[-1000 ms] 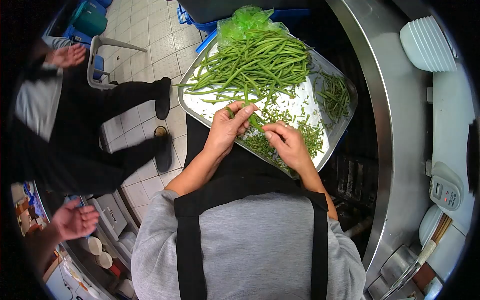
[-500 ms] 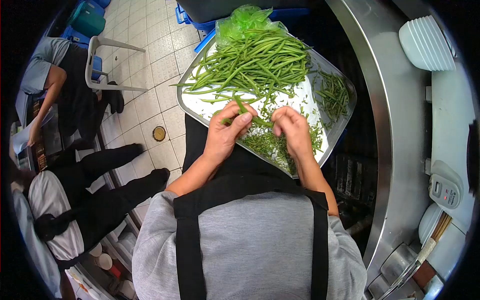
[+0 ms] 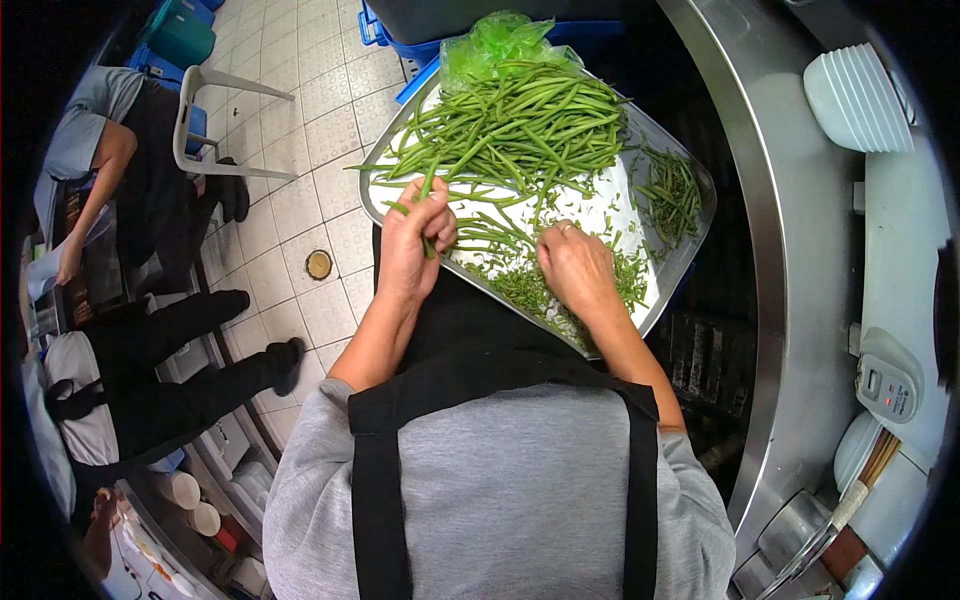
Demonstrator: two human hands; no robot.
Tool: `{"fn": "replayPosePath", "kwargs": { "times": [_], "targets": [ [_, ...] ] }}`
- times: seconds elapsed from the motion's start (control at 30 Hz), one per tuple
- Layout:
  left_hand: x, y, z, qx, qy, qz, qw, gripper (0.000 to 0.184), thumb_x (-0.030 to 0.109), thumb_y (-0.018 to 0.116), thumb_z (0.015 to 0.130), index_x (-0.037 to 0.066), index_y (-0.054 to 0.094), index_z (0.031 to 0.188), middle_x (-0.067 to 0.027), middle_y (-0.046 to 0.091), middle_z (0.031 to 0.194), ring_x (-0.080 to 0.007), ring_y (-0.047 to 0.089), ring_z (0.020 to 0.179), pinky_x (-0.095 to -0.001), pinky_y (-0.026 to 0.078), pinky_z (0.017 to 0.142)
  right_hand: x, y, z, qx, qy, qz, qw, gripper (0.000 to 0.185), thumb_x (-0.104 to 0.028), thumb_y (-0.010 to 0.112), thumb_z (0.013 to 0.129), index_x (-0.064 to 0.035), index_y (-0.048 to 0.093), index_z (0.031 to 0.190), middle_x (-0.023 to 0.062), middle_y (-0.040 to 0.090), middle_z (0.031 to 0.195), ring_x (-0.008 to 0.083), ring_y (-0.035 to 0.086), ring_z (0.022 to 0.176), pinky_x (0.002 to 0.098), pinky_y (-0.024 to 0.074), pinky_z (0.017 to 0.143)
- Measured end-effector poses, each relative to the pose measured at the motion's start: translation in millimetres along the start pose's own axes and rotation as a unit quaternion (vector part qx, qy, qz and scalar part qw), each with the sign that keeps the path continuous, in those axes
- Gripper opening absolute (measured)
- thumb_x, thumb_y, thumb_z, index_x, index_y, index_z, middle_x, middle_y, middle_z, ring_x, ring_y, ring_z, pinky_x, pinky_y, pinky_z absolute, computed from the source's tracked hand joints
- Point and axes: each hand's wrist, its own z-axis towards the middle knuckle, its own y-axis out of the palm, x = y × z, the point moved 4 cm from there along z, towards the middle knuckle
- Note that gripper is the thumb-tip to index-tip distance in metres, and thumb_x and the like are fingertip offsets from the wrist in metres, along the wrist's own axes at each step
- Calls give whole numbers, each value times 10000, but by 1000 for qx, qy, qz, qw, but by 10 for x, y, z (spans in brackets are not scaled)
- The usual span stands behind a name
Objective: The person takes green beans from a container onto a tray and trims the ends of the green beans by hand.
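My left hand (image 3: 412, 238) is closed around a few green beans (image 3: 429, 184), whose ends stick out above and below the fingers, at the left edge of a metal tray (image 3: 681, 279). My right hand (image 3: 578, 265) is low over the tray with curled fingers; its fingertips are hidden, and I cannot make out what they hold. Beneath and beside it lie small green trimmings (image 3: 515, 285). A big heap of long green beans (image 3: 530, 125) fills the tray's far side, and a few beans (image 3: 490, 232) lie between my hands.
A green plastic bag (image 3: 495, 50) sits at the tray's far edge. More green pieces (image 3: 668, 195) lie at its right. A steel counter (image 3: 755, 200) curves along the right, with stacked white bowls (image 3: 855, 98). Two people work at the left, near a white chair (image 3: 190, 120).
My hands have moved apart. The left one, with beans in it, has shifted left and turned upright; the right one has dropped towards the trimmings. The nearer person at the left has moved.
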Motion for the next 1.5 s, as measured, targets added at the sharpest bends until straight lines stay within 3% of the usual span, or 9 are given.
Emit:
{"fn": "replayPosePath", "kwargs": {
  "times": [0.2,0.3,0.4,0.67,0.73,0.8,0.9,1.1,1.5],
  "targets": [
    [-254,163,-62,-64,-84,335,936,179,216,564,952,52,631,984,-24,510,607,-131,489,516,-287,384,482,-41,-511,-104,18,-35,9,999,93,-73,644,774,-63,602,857,109,593,828,307,597,763,405,456,691],
    [-239,494,-144,-152,145,542,813,189,181,601,909,10,646,977,-112,614,811,-267,597,752,-379,467,682,-160,-657,-108,39,-74,16,996,135,-72,670,758,-72,596,871,86,590,841,282,580,737,383,445,685],
    [-289,502,-159,-204,152,622,740,181,191,621,884,25,657,947,-175,599,836,-378,594,750,-431,469,660,-210,-684,-101,68,-99,34,992,133,-80,683,764,-72,610,876,82,584,824,266,576,722,370,437,695],
    [-269,523,-195,-201,94,559,799,205,199,614,894,-5,632,906,-189,596,778,-375,587,725,-420,462,659,-192,-696,-60,112,-64,78,989,86,-60,644,808,-52,620,891,88,588,800,240,586,698,344,450,666],
    [-299,569,-223,-234,33,540,808,220,206,605,903,-13,624,920,-192,596,780,-375,579,716,-409,463,668,-83,-694,-47,140,24,218,965,71,-21,604,837,-38,618,905,67,588,795,193,576,705,311,449,649],
    [-379,513,-227,-223,27,471,853,249,246,588,929,-1,619,917,-103,600,737,-242,587,677,-350,462,642,73,-615,-47,150,122,344,919,70,-9,555,886,-8,613,925,25,567,779,113,552,719,253,440,651],
    [-363,404,-160,-158,-52,331,929,250,269,549,969,31,618,941,19,563,725,-62,514,639,-248,416,564,127,-522,-78,95,115,370,917,112,-47,554,910,5,633,972,34,575,834,106,552,694,243,448,637],
    [-238,366,-86,-109,-45,188,975,209,221,506,989,43,588,1059,23,549,738,-32,387,546,-181,287,482,-9,-190,-151,-104,86,433,891,177,-175,634,874,-21,669,955,71,580,791,178,540,674,305,436,629],
    [-157,330,-107,-40,15,182,982,227,214,515,980,29,599,1084,5,573,785,-40,422,599,-185,312,518,-43,-349,-67,-69,69,426,899,183,-108,548,921,7,676,858,9,549,729,76,490,595,237,394,551]
  ]
}}
